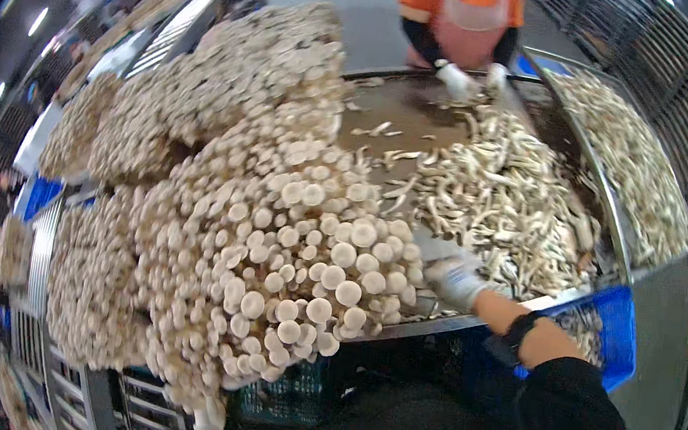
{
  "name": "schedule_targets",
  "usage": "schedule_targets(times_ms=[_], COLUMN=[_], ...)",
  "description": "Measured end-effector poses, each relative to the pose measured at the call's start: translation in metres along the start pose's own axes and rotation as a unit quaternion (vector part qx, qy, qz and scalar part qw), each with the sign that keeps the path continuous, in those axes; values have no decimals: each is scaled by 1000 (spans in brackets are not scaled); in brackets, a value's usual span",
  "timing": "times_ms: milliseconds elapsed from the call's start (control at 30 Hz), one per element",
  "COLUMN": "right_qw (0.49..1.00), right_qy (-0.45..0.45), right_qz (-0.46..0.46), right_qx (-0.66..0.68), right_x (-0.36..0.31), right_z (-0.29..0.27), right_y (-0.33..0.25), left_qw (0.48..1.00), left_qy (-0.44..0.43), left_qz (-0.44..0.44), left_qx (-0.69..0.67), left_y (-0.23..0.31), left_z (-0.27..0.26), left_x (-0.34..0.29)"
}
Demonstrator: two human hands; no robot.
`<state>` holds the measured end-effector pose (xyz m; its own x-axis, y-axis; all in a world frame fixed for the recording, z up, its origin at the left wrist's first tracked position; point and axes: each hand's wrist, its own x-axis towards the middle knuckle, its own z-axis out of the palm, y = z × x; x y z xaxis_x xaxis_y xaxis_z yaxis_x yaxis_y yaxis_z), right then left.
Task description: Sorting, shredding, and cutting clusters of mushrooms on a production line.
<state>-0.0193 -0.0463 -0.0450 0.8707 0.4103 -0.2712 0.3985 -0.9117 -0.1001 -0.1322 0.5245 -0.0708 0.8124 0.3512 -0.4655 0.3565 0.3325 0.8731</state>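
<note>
A large mass of pale, round-capped mushrooms point(295, 252) fills the middle and left, in front of me. At its lower edge is my left hand point(210, 417) in a white glove, touching the mushrooms, its fingers hidden beneath them. My right hand point(455, 282), also in a white glove and slightly blurred, is at the right side of the mass by the metal table's near edge. Its fingers are curled toward the mushrooms; what they hold, if anything, is not discernible. Just beyond it lies a heap of loose cut mushrooms point(505, 198) on the metal table point(385, 106).
Across the table stands a person point(468, 21) in an orange top and pink apron, gloved hands at the heap's far end. A blue crate point(621, 338) with mushrooms sits below the right edge. More mushrooms point(625, 158) lie beyond the right rim. Metal racks point(649, 47) stand behind.
</note>
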Motion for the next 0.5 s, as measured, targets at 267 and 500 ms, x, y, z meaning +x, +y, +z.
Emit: schedule_targets(times_ms=[267,500], right_qw=[997,978], right_qy=[37,153], right_qz=[7,134], right_qx=[-63,-47], right_x=[-38,-132], right_z=[78,83], right_y=[-14,138], left_qw=[997,994], left_qy=[-39,-22], left_qz=[35,37], left_qx=[65,98], left_y=[26,17], left_z=[12,66], left_x=[-26,-108])
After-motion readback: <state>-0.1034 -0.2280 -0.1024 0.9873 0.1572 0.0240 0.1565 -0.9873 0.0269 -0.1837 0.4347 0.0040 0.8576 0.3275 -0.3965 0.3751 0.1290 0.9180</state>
